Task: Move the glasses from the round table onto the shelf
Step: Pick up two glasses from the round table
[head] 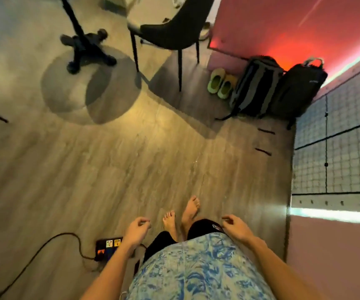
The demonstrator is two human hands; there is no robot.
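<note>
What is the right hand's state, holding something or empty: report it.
Empty: the right hand hangs above the floor, fingers loosely curled, nothing in them.

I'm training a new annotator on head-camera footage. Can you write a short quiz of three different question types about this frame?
1. True or false: the right hand is holding something.
2. Count: how many backpacks stand against the red wall?
3. Pick one: what lies on the floor next to the left hand? A) a power strip B) a kettle C) a broom

Key
1. False: its fingers are loosely curled and hold nothing.
2. Two.
3. A.
</note>
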